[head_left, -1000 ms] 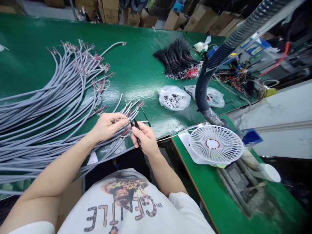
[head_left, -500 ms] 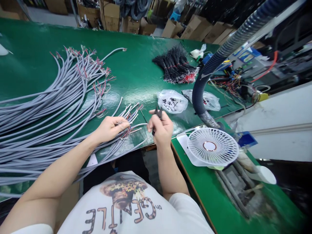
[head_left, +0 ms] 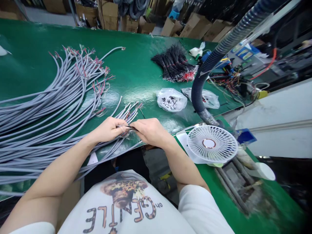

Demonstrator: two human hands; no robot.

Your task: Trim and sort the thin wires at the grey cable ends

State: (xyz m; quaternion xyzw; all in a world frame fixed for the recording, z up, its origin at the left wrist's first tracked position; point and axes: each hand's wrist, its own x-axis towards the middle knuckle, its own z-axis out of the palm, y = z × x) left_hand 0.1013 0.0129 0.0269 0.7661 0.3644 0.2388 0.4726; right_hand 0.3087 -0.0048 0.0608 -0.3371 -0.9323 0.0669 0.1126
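My left hand [head_left: 109, 129] is closed on the stripped ends of a few grey cables [head_left: 48, 107] near the front edge of the green table [head_left: 136, 68]. My right hand [head_left: 149, 130] is curled shut beside it, knuckles up, the two hands almost touching. A dark tip of the black snips [head_left: 133, 129] pokes out of the right fist toward the wire ends held by the left fingers. The rest of the snips is hidden inside the hand. More cable ends with red and bare strands [head_left: 131, 109] fan out just beyond the hands.
A large spread of grey cables covers the table's left. A bundle of black wires [head_left: 175, 63] lies at the back; two clear bags of small parts [head_left: 171, 99] lie nearer. A ribbed hose [head_left: 202, 81] drops down on the right beside a white fan [head_left: 212, 144].
My right hand was raised to the right with the snips half a second ago; it has come back down and left to meet my left hand at the wire ends.
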